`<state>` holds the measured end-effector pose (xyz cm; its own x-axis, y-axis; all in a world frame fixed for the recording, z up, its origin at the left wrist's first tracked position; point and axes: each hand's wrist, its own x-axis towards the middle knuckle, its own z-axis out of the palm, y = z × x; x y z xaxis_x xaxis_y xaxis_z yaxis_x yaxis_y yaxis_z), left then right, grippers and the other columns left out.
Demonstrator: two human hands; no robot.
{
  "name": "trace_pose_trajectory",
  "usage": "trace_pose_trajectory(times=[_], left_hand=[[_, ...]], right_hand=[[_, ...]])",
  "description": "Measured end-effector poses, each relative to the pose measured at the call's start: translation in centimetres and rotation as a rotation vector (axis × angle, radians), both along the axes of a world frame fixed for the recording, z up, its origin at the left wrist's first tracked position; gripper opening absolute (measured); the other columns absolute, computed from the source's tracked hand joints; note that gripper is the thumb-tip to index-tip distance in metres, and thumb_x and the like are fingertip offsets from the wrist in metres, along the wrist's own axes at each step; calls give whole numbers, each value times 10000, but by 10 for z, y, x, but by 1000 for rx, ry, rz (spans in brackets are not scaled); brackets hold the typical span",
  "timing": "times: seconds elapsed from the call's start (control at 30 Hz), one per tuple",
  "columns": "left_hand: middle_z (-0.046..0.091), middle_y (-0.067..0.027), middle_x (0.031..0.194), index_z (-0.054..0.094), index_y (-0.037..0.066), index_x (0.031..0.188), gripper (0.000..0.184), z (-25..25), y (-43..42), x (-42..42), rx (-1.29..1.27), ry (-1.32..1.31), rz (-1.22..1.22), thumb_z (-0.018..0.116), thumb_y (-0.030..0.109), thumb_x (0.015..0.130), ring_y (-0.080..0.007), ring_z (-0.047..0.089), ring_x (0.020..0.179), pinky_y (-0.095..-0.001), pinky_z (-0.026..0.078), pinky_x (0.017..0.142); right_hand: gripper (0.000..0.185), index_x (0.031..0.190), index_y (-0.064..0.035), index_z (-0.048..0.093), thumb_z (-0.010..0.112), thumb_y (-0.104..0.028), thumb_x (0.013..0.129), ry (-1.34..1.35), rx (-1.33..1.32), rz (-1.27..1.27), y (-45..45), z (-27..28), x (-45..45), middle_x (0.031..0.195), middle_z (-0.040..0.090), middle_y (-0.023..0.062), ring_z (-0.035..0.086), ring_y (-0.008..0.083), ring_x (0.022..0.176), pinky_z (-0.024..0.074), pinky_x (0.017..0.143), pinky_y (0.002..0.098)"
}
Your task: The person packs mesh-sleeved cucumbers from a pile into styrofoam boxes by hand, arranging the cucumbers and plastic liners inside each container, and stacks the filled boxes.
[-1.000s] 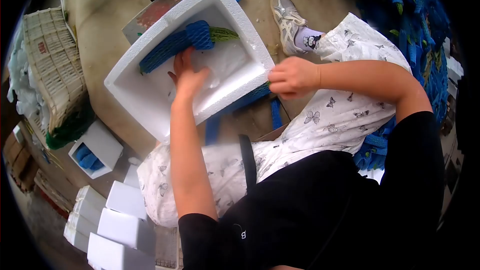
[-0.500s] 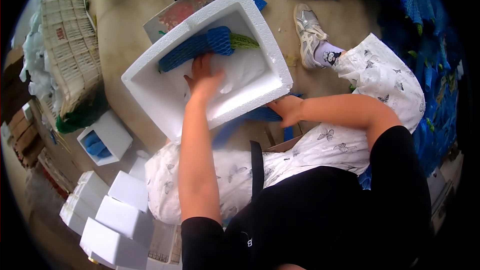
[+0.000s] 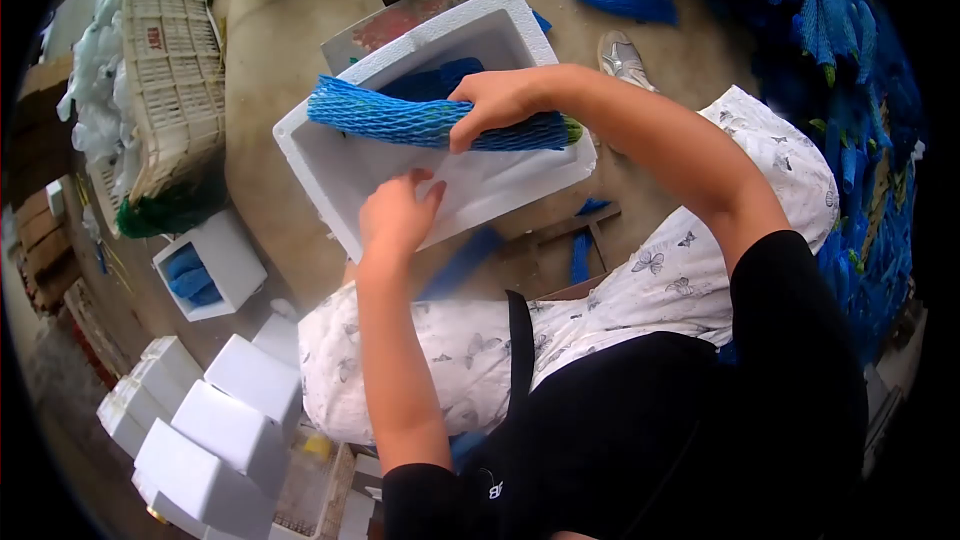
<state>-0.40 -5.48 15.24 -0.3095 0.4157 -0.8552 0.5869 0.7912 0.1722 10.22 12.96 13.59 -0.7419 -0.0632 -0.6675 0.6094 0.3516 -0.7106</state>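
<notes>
My right hand (image 3: pixel 500 108) is closed around a bundle in a blue mesh sleeve (image 3: pixel 385 118), with a green, stem-like end showing at the right. It holds this bundle slantwise over the white foam box (image 3: pixel 530 175). Inside, by the far wall, a second blue-sleeved bundle (image 3: pixel 437 78) lies partly hidden behind the held one. My left hand (image 3: pixel 398 215) hovers over the near left part of the box, thumb and fingers apart, holding nothing.
A cream plastic crate (image 3: pixel 172 60) stands at left, above a small foam box (image 3: pixel 240 265) with blue sleeves inside. White foam boxes (image 3: pixel 225 430) cluster lower left. Many blue-sleeved bundles (image 3: pixel 850 160) are heaped at right. A blue strip (image 3: pixel 620 2) lies on the floor.
My right hand has come up from below the box, bringing a sleeved bundle over it. My left hand has drawn back from the bundle inside towards the near side.
</notes>
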Motion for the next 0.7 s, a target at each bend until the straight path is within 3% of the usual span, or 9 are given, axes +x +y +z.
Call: trace_pose_trajectory(times=[0.03, 0.1, 0.23, 0.3, 0.33, 0.43, 0.57, 0.6, 0.7], left_hand=[[495, -90, 1308, 611, 113, 1136, 401, -3, -5, -4, -10, -5, -1, 632, 289, 777, -295, 470, 1192, -360, 375, 1001], [533, -76, 1213, 610, 118, 1083, 362, -11, -22, -9, 755, 596, -71, 668, 149, 727, -290, 502, 1116, -385, 400, 956], [546, -84, 1163, 583, 123, 1101, 419, -34, -21, -9, 942, 719, -71, 676, 60, 697, -300, 501, 1105, -407, 413, 896], [526, -92, 1212, 504, 123, 1212, 526, -57, -15, -23, 989, 410, -208, 650, 38, 715, -329, 490, 1123, -435, 406, 910], [506, -109, 1248, 468, 131, 1260, 582, -72, -20, -36, 691, 125, -45, 659, 66, 714, -312, 475, 1156, -425, 395, 987], [495, -97, 1280, 448, 141, 1293, 591, -85, -27, -44, 714, 115, -199, 657, 101, 741, -299, 479, 1168, -426, 418, 973], [527, -49, 1202, 475, 171, 1270, 580, -102, -21, -46, 523, 366, -436, 702, 218, 738, -262, 518, 1094, -437, 475, 860], [532, -50, 1179, 483, 176, 1260, 577, -107, -18, -47, 555, 400, -442, 707, 229, 731, -256, 520, 1090, -450, 477, 847], [535, -60, 1179, 482, 149, 1256, 571, -111, -10, -43, 374, 469, -465, 704, 221, 734, -255, 519, 1091, -455, 472, 865]], right_hand=[[468, 1070, -58, 654, 605, -405, 760, -36, -176, -59, 0, -1, 1, 919, 635, 103, 592, 184, 800, 469, 719, 302], [388, 954, -91, 712, 588, -404, 761, -81, -424, -78, 3, -19, 7, 961, 637, 80, 585, 187, 793, 452, 720, 285], [388, 969, -68, 690, 548, -391, 806, -334, -708, 73, 15, -47, 4, 964, 647, 68, 579, 169, 804, 453, 734, 267], [401, 951, -57, 682, 595, -409, 778, -291, -511, 9, -5, -62, -15, 986, 656, 93, 602, 169, 784, 470, 750, 283], [468, 1028, -45, 654, 583, -438, 784, -205, -309, 49, -11, -66, -25, 1017, 650, 121, 607, 209, 839, 473, 772, 317], [622, 1174, -24, 562, 614, -489, 765, 91, 236, 23, -9, -75, -22, 1061, 637, 195, 625, 306, 914, 492, 799, 363], [506, 1080, 26, 552, 715, -288, 718, 45, 592, 259, -24, -31, 19, 1016, 643, 194, 640, 323, 912, 518, 763, 381], [418, 1123, -11, 584, 664, -191, 755, -41, 669, 337, -22, -23, 20, 1006, 670, 137, 653, 291, 917, 526, 755, 379], [406, 1084, 14, 577, 665, -181, 740, -88, 584, 493, -8, -44, 12, 923, 672, 184, 660, 318, 875, 534, 732, 396]])
